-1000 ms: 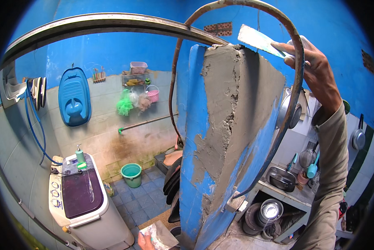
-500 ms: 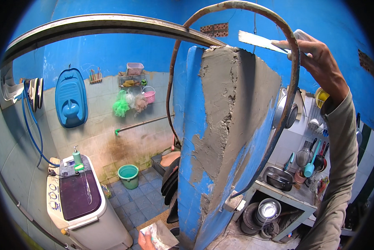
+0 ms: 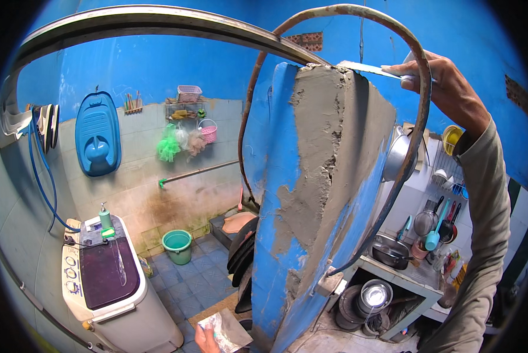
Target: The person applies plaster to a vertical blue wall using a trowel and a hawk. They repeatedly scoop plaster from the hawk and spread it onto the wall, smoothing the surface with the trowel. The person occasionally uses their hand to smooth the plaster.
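My right hand (image 3: 449,79) is raised at the upper right, its fingers closed on a putty knife (image 3: 367,69) with a pale, flat blade. The blade's tip meets the top right edge of a narrow wall end (image 3: 314,126). Damp-looking grey plaster covers much of that blue-painted wall end, with a rough, cracked seam running down its corner. Low at the bottom edge, my left hand (image 3: 205,339) grips a flat metal plate (image 3: 233,332) smeared with white and grey paste. Only part of the left hand shows.
A thick hose (image 3: 421,117) arches over the wall end, near my right forearm. A metal rail (image 3: 175,17) meets its top. To the left stand a washing machine (image 3: 108,276) and a green bucket (image 3: 177,246); at right, a sink (image 3: 390,252) with hanging pans.
The putty knife has come down slightly, from above the wall end to its top right edge. My left hand still holds the plate. The whole view has shifted a little.
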